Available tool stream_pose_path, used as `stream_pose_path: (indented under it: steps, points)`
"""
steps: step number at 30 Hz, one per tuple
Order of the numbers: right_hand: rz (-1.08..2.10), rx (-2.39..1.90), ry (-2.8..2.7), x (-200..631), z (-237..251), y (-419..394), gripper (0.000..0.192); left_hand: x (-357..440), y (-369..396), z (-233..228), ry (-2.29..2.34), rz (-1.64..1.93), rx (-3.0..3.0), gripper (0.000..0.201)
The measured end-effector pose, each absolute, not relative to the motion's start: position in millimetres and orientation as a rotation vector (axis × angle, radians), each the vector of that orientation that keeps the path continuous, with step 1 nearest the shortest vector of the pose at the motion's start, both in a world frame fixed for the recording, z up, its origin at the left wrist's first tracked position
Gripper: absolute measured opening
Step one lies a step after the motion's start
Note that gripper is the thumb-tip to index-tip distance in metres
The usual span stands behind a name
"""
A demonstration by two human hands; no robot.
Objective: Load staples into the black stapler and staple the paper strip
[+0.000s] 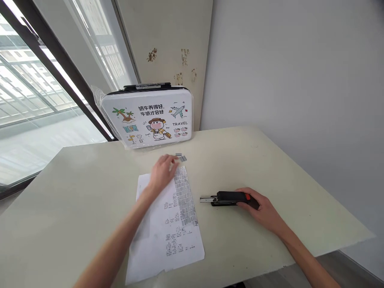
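A black stapler (232, 198) with a red patch near its rear lies on the table, its metal staple channel sticking out to the left. My right hand (261, 208) is closed around its rear end. At the far edge of the printed paper (162, 248), my left hand (163, 172) reaches over with bent fingers, slightly blurred, thumb and forefinger seemingly apart. Its fingertips are right beside several small grey staple strips (183, 158), partly covering them. The paper carries rows of printed text and a darker printed band along its upper right side.
A white case (147, 120) with cartoon travel pictures and a black handle stands upright at the back of the pale table (75, 192), partly wrapped in clear plastic. A window (39, 92) is on the left, and a grey wall (300, 80) on the right.
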State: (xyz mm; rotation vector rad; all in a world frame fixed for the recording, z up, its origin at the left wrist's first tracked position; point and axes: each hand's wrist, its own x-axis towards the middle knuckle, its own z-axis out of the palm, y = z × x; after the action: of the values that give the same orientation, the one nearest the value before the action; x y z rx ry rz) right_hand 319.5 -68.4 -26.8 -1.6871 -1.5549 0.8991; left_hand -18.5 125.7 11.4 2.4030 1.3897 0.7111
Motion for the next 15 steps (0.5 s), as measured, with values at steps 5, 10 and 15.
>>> stream_pose_path:
  steps: [5, 10, 15]
  points:
    - [0.912, -1.674, -1.549, 319.2, -26.9, -68.3, 0.037, -35.6, 186.5, -0.1, 1.567, 0.723, 2.361, 0.015]
    - [0.896, -1.654, -1.558, 318.2, -25.3, -67.2, 0.035, -35.4, 175.5, 2.1, 1.497, 0.757, 2.355, 0.016]
    - [0.885, -1.664, -1.57, 318.7, -25.7, -67.0, 0.034, -8.3, 101.9, 17.8, 1.189, 0.778, 2.373, 0.022]
